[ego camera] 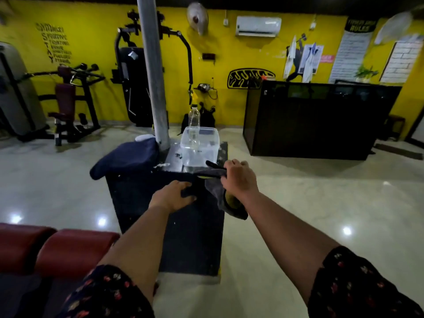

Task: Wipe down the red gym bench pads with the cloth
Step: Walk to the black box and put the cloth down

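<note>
At the lower left we see the two red bench pads [27, 244], rounded and lying side by side, close below our left arm and well apart from the cloth. Behind them, against the yellow wall, stands a weight machine [68, 99] with dark red cushions.

Moving in, a navy bundle of fabric [128, 159] lies on the far left corner of the black counter [169, 226], touching the foot of a grey pillar [152, 76].

Our left hand [172, 196] reaches over the counter top. Its fingers [187, 198] are curled tight round a dark end of the cloth [229, 203]. The cloth runs from there up to the right, grey on one face with yellow showing in its fold, and its loose part hangs down beside the counter's right edge.

Beyond the hands, a clear plastic tub [199, 145] sits on the counter's far end, and a clear bottle [194, 118] stands upright at its back edge; we cannot tell whether the bottle is inside the tub or behind it.

Our right hand [238, 177] is closed over the cloth's upper edge, knuckles up, with the fabric draped under the wrist. Both forearms come out of dark flowered sleeves [358, 288].

Further right, a black reception unit [316, 120] stands on the pale glossy floor [298, 191].
</note>
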A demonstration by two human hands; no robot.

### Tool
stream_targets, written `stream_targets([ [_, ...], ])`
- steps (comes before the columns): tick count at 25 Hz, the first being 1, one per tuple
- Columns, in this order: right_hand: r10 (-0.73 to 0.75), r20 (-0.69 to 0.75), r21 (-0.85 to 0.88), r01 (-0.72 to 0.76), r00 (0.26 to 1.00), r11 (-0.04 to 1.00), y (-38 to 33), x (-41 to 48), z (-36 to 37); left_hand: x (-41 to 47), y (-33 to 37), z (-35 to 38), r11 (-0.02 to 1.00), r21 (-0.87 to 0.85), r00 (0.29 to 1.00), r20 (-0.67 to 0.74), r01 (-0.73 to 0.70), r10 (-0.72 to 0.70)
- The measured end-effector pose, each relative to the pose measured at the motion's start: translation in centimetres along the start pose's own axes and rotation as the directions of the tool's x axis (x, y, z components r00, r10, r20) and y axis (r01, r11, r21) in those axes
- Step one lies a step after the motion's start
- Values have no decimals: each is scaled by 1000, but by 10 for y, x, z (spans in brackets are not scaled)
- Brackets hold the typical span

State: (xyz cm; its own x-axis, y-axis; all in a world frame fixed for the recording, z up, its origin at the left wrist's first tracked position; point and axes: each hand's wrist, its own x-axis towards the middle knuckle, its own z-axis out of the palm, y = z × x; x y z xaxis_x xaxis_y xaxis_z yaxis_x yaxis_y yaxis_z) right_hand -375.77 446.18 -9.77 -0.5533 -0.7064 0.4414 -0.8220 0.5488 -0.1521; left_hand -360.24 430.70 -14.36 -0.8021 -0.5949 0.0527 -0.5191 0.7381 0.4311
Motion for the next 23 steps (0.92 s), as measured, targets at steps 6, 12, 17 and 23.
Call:
stream_targets([
  [6,304,113,727,-287,946,624,1,105,14,103,4,-8,440,-877,895,-27,193,-445],
  [12,332,272,962,-249,903,-111,-18,195,36,182,-6,-31,1,-953,922,292,302,-253],
  [17,266,295,945,-240,918,-221,-24,268,62,270,-32,-78,34,-997,979,66,74,-192],
  [23,374,187,856,-337,908,392,-24,318,80,333,-51,-96,562,-819,964,-231,-118,-134],
])
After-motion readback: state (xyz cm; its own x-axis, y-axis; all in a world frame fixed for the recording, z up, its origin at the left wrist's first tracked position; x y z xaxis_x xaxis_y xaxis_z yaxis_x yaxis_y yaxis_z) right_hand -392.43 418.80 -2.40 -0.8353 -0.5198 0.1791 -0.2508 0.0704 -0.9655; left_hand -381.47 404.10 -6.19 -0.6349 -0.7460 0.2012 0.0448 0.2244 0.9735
